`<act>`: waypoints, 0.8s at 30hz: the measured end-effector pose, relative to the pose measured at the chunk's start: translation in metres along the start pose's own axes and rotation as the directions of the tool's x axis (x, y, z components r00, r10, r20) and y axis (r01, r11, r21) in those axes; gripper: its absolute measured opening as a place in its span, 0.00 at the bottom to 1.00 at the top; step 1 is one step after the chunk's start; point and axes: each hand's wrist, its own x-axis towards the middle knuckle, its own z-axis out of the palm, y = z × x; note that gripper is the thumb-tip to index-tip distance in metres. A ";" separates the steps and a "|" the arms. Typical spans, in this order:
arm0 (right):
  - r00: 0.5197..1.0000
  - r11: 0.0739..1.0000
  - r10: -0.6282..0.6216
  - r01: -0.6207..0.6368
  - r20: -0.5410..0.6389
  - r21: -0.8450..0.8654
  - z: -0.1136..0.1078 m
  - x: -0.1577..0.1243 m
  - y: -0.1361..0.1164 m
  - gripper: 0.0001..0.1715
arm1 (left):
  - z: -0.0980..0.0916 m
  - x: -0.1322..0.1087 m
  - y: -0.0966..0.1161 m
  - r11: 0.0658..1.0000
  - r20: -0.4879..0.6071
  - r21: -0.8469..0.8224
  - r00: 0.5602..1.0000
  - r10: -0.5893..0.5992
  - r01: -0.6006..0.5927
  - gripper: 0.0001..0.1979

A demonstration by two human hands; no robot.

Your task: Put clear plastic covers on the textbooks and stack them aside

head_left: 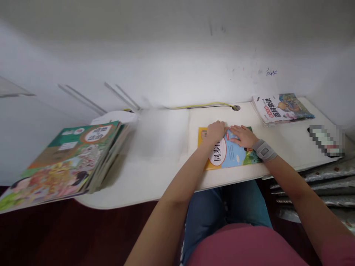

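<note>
A blue and yellow workbook with large printed characters lies on the white desk, turned sideways to me. My left hand is at its far edge with the fingers curled down over it; the fingertips are hidden. Close beside it, my right hand rests flat on the cover, fingers stretched out and pointing left. A grey band with a dark square piece is around my right wrist. Both hands hide part of the cover.
A tall stack of books stands at the left. Several thin booklets are piled at the back right, near a phone. A yellow cable runs along the wall to a desk hole. Silvery packages lie below the right edge.
</note>
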 end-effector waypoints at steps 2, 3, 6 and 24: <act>1.000 1.000 0.004 -0.004 -0.002 -0.011 0.002 -0.001 0.002 0.36 | 0.000 -0.005 -0.011 0.999 -0.024 0.018 0.999 -0.040 0.041 0.23; 1.000 1.000 0.005 -0.005 -0.004 -0.016 0.003 -0.002 0.004 0.36 | -0.001 -0.007 -0.019 0.997 -0.033 0.026 0.997 -0.070 0.071 0.23; 1.000 0.999 0.009 -0.009 -0.009 -0.034 0.005 -0.005 0.011 0.36 | -0.003 -0.015 -0.045 0.983 -0.056 0.041 0.983 -0.174 0.177 0.22; 0.969 0.974 0.205 -0.216 -0.138 -0.068 0.021 -0.021 0.031 0.41 | 0.002 -0.018 -0.069 0.944 -0.126 -0.216 0.951 -0.282 0.251 0.23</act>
